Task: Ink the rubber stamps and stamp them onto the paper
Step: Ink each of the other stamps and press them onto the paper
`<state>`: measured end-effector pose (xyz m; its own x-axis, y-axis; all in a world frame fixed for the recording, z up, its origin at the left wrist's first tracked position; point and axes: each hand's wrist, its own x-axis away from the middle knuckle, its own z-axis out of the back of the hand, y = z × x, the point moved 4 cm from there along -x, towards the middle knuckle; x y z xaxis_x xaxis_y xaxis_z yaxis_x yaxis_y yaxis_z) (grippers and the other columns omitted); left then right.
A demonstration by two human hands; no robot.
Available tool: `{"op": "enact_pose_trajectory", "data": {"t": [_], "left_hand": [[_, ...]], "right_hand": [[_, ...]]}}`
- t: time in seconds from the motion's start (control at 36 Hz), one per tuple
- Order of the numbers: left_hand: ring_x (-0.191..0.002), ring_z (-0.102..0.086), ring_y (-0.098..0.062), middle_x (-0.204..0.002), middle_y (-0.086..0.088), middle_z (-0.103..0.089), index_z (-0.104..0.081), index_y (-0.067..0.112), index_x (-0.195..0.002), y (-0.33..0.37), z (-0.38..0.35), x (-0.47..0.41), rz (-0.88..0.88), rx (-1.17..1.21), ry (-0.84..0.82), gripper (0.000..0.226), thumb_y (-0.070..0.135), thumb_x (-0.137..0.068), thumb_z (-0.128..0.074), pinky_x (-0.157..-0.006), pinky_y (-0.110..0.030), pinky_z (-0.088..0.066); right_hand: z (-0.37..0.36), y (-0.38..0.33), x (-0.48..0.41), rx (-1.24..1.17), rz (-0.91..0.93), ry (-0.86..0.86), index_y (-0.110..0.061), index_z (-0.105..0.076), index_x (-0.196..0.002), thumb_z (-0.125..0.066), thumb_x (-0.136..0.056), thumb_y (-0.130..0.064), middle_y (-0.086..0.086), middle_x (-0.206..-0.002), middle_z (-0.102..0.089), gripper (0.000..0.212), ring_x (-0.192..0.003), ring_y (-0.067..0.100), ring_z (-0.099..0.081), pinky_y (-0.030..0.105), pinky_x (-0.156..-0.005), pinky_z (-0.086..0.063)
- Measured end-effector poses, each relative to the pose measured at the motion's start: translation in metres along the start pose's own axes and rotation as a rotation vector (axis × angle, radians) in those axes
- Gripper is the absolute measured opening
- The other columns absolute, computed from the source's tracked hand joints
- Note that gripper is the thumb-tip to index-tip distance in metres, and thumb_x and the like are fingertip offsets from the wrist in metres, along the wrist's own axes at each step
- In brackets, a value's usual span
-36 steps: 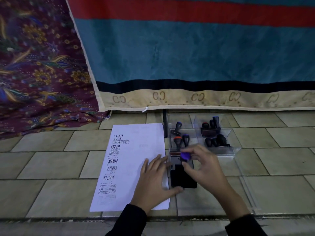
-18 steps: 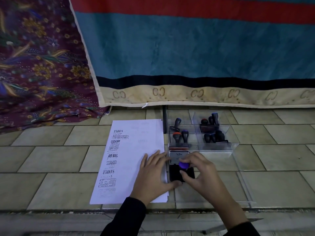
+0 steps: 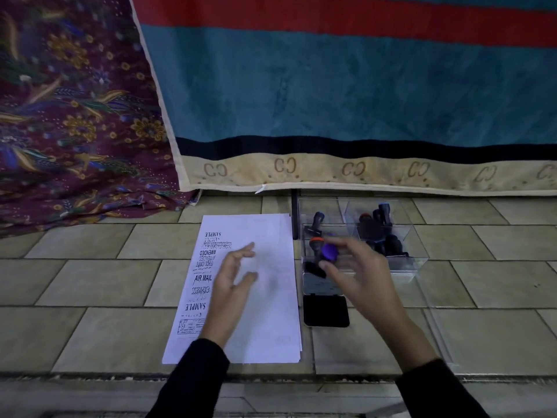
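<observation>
Ink pad (image 3: 325,312) lies open and uncovered, just right of the paper (image 3: 271,327). The purple-handled stamp (image 3: 329,251) was pressed on it half a second ago. Left hand (image 3: 232,282) has lifted off the pad edge and hovers over the paper, fingers loose, holding nothing. Right hand (image 3: 361,276) pinches the stamp, now raised before the clear stamp tray (image 3: 407,263). Judged: inking done, impression on the paper next.
</observation>
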<state>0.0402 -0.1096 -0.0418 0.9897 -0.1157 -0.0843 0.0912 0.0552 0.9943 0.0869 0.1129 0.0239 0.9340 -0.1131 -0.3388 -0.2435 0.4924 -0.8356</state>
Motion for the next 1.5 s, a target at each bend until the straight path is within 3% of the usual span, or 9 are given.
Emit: {"op": "enact_pose_trajectory", "data": {"t": [0.08,0.17,0.33,0.64,1.0,1.14,1.33,1.39,1.5], "left_hand": [[-0.122,-0.050,0.004,-0.126,0.020,-0.060,-0.062,0.026,-0.106,0.000,0.041,-0.023,-0.062,-0.210,0.185,0.027,0.004,-0.090,-0.061,-0.105,-0.020,-0.036],[-0.124,-0.052,-0.018,-0.130,0.002,-0.059,-0.061,0.015,-0.120,-0.012,0.076,-0.047,-0.058,-0.561,0.227,0.031,0.016,-0.090,-0.066,-0.100,-0.031,-0.041],[-0.144,-0.028,-0.019,-0.149,-0.001,-0.044,-0.052,0.019,-0.135,-0.045,0.094,-0.064,-0.003,-0.944,0.155,0.052,0.044,-0.090,-0.062,-0.118,-0.044,-0.013],[-0.143,-0.028,-0.013,-0.148,0.003,-0.045,-0.054,0.024,-0.133,-0.046,0.095,-0.065,-0.042,-0.951,0.199,0.052,0.048,-0.088,-0.062,-0.119,-0.042,-0.008],[-0.142,-0.029,-0.013,-0.148,0.003,-0.045,-0.054,0.025,-0.132,-0.050,0.097,-0.067,-0.054,-0.946,0.199,0.055,0.055,-0.086,-0.056,-0.118,-0.043,-0.007],[-0.141,-0.031,-0.013,-0.145,0.004,-0.049,-0.056,0.024,-0.130,-0.049,0.097,-0.067,-0.063,-0.941,0.218,0.049,0.047,-0.087,-0.064,-0.118,-0.042,-0.009],[-0.137,-0.039,-0.014,-0.138,0.002,-0.055,-0.058,0.024,-0.126,-0.046,0.099,-0.068,-0.059,-0.849,0.250,0.047,0.043,-0.085,-0.070,-0.117,-0.044,-0.013],[-0.131,-0.045,-0.015,-0.134,0.002,-0.058,-0.059,0.024,-0.126,-0.047,0.102,-0.068,-0.039,-0.771,0.255,0.048,0.045,-0.084,-0.070,-0.117,-0.047,-0.016],[-0.118,-0.051,-0.006,-0.120,0.014,-0.064,-0.058,0.033,-0.122,-0.047,0.108,-0.067,0.060,-0.505,0.216,0.058,0.064,-0.074,-0.062,-0.113,-0.049,-0.030]], "right_hand": [[-0.022,-0.005,-0.037,0.001,-0.023,-0.027,-0.018,-0.066,-0.111,-0.074,-0.078,-0.010,-0.001,-0.105,-0.064,0.035,-0.087,0.006,-0.068,0.019,-0.082,-0.055],[-0.060,-0.009,-0.072,0.026,-0.004,-0.084,-0.012,-0.068,-0.106,-0.075,-0.077,-0.009,0.001,-0.100,-0.063,0.030,-0.083,0.012,-0.066,0.012,-0.077,-0.053],[-0.143,-0.010,-0.123,0.173,0.062,-0.240,-0.009,-0.066,-0.107,-0.071,-0.078,-0.007,0.010,-0.106,-0.066,0.030,-0.089,0.022,-0.063,0.024,-0.079,-0.047],[-0.215,-0.021,-0.151,0.284,0.121,-0.338,-0.004,-0.060,-0.110,-0.059,-0.085,-0.001,0.016,-0.107,-0.057,0.025,-0.093,0.032,-0.057,0.044,-0.083,-0.051],[-0.237,-0.017,-0.155,0.341,0.132,-0.383,0.001,-0.061,-0.106,-0.053,-0.086,0.004,0.018,-0.105,-0.057,0.022,-0.090,0.032,-0.060,0.036,-0.076,-0.053],[-0.236,-0.014,-0.159,0.310,0.096,-0.380,-0.002,-0.062,-0.110,-0.054,-0.085,0.006,0.017,-0.109,-0.057,0.027,-0.091,0.029,-0.061,0.021,-0.068,-0.041],[-0.172,-0.018,-0.156,0.044,0.019,-0.001,-0.009,-0.064,-0.107,-0.066,-0.079,-0.002,0.012,-0.105,-0.063,0.029,-0.089,0.024,-0.064,0.020,-0.083,-0.048],[-0.144,-0.021,-0.146,-0.056,-0.015,0.084,-0.012,-0.065,-0.105,-0.067,-0.079,-0.004,0.010,-0.100,-0.066,0.027,-0.084,0.021,-0.065,0.028,-0.081,-0.054],[-0.092,-0.021,-0.106,-0.263,-0.035,0.143,-0.030,-0.063,-0.094,-0.071,-0.079,-0.008,-0.004,-0.091,-0.068,0.028,-0.082,0.007,-0.065,0.017,-0.074,-0.053]]}}
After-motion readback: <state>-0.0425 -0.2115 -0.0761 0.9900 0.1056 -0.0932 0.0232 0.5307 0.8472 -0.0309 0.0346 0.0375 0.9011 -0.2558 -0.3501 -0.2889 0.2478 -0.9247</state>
